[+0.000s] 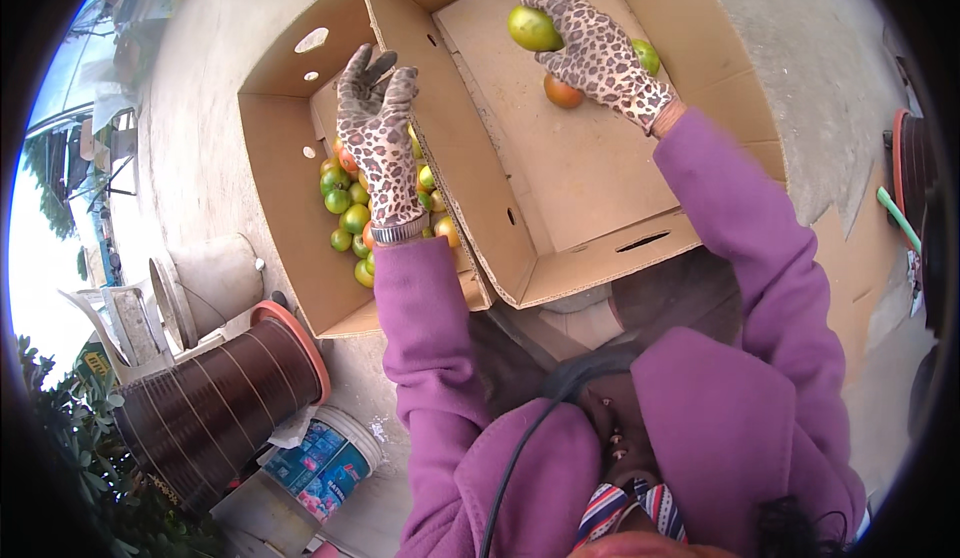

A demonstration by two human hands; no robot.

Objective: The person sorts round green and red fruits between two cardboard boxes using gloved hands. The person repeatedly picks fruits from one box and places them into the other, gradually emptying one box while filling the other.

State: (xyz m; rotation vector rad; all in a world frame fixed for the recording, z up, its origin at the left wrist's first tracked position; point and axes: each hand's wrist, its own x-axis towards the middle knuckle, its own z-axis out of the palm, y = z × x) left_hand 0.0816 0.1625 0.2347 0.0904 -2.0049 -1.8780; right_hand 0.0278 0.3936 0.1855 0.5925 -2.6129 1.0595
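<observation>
My right hand [598, 56], in a leopard-print glove, grips a green tomato [532, 29] over the right cardboard box [590, 173]. An orange tomato [562, 92] and another green tomato [647, 55] lie in that box under my wrist. My left hand [378, 138], in the same kind of glove, hovers with spread fingers above the left cardboard box [280, 168], which holds several green and orange tomatoes [346, 213]. It holds nothing. Purple sleeves cover both arms.
Both boxes sit on a concrete floor [200, 88]. At the left stand a pale bucket [205, 283], a dark ribbed tub with an orange rim [225, 398], a small printed tub [325, 453] and a white plastic chair [115, 328]. A green hose [897, 216] lies at right.
</observation>
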